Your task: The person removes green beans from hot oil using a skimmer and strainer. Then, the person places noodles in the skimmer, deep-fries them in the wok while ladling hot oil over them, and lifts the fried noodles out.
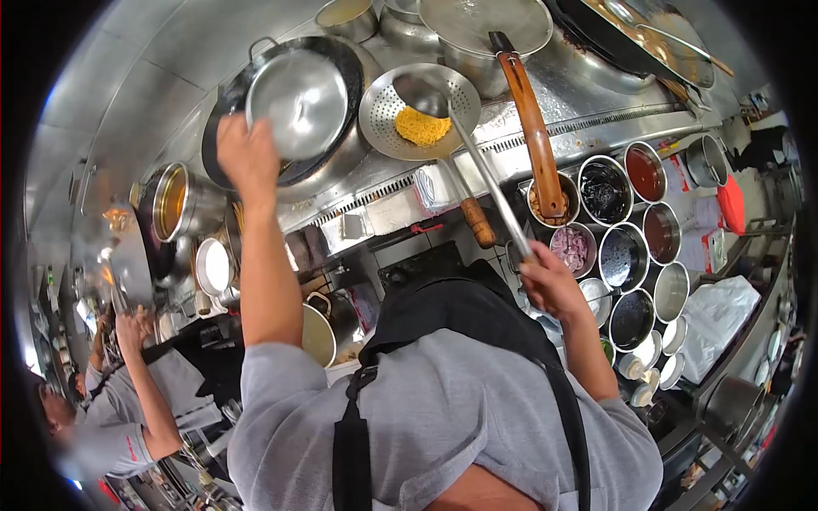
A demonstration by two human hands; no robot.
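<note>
My right hand (550,281) is closed around the long metal handle of a ladle (422,92). The ladle's bowl hangs over a perforated strainer (388,128) with a wooden handle, where a clump of yellow noodles (423,128) lies. My left hand (247,157) is smeared by motion, raised by the lower left edge of a round shiny metal lid or basin (298,102). That piece sits in a dark wok (349,72) on the range. Whether my left fingers grip anything is not clear.
A mesh strainer (486,25) with a long wooden handle (528,111) reaches across the counter on the right. Beyond it stand several metal pots, including red sauce (645,170) and chopped onion (571,247). A pot of amber liquid (170,204) and a co-worker (128,409) are at left.
</note>
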